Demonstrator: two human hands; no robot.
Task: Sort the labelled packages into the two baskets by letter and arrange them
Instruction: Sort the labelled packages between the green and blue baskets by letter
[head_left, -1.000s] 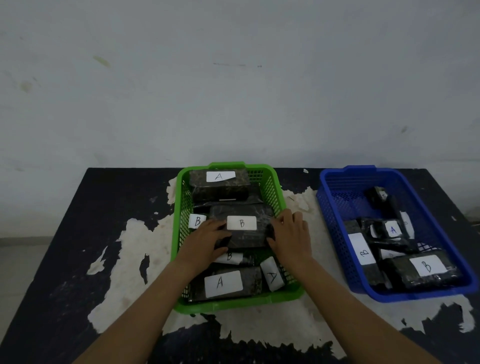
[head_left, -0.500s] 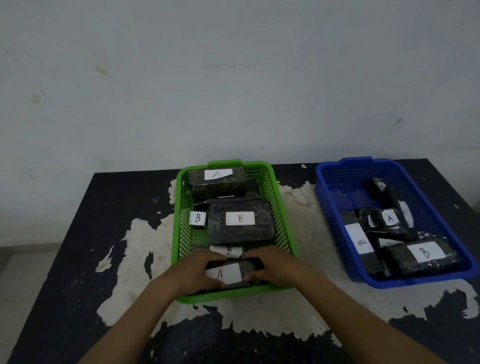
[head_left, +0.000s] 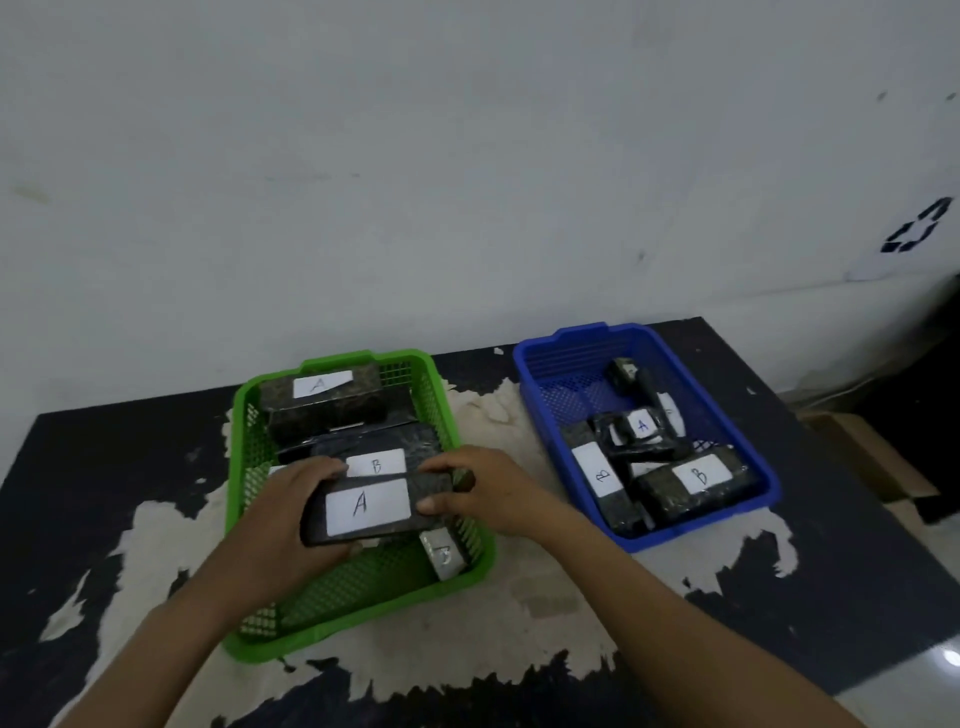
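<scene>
While both baskets are holding mixed letters, the left hand (head_left: 283, 512) is curling round the left end of a flat dark package labelled A (head_left: 369, 506), raised over the middle of the green basket (head_left: 244, 415). The right hand (head_left: 485, 491) is pinching its right end, probably to keep it level with the label readable. Right of the green basket, the blue basket (head_left: 530, 358) is holding A and B packs. Half a second ago this package was lying low at the green basket's near end; it is now riding higher.

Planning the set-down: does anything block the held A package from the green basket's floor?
Mostly no: the green basket's near floor looks bare below the A package. A B package lies behind it, a small package in the near right corner.
</scene>
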